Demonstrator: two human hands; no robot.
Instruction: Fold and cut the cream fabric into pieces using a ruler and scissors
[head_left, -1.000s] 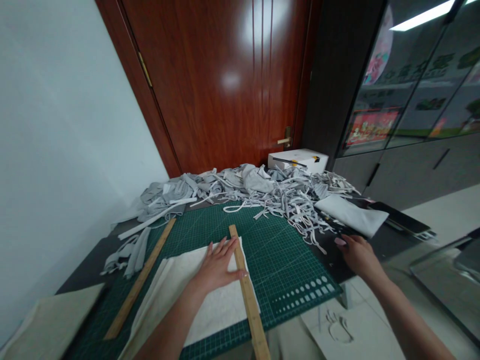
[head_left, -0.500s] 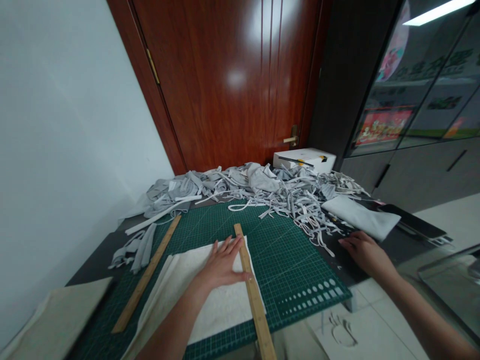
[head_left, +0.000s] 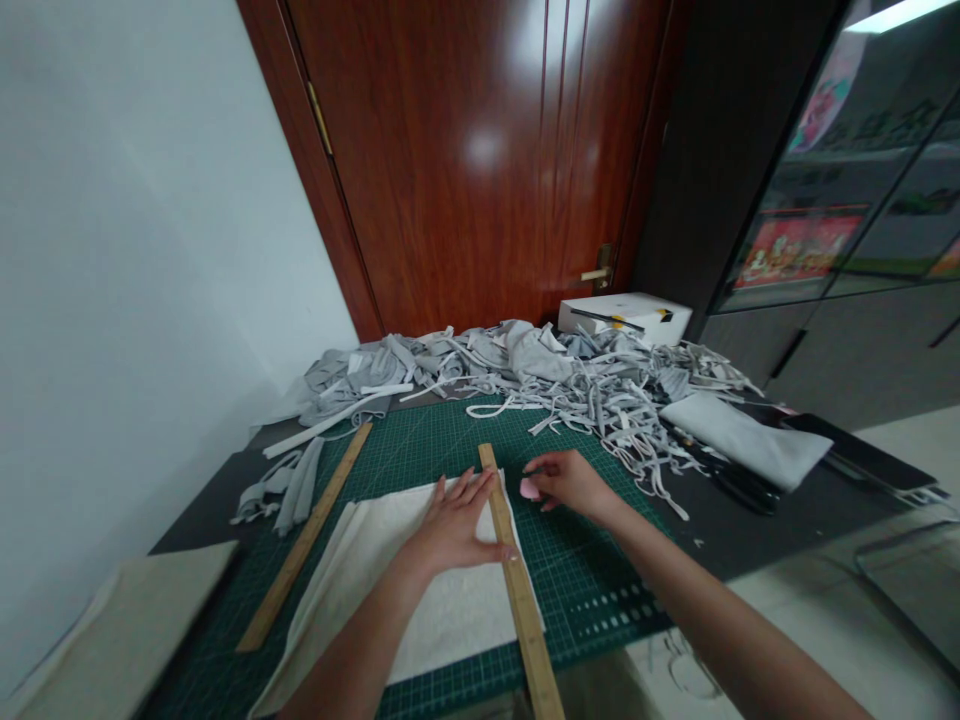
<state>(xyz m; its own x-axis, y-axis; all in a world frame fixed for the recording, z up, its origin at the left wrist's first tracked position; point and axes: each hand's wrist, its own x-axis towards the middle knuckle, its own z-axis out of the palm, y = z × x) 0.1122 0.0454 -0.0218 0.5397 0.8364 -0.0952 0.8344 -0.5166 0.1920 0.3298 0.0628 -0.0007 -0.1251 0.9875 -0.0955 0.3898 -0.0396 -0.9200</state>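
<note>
Left hand (head_left: pixel 454 520) spread flat, pinning ruler (head_left: pixel 517 590) on cloth (head_left: pixel 390 590); right hand (head_left: pixel 570 482) pinches pink chalk (head_left: pixel 529 489) beside ruler; firm pressure advisable.

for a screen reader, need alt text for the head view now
The left hand presses a wooden ruler onto white cloth on a green cutting mat; the right hand holds something small and pink beside it.

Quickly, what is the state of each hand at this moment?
Left hand: open, pressed flat on the white fabric and the wooden ruler.
Right hand: fingers closed on a small pink object beside the ruler.
</note>
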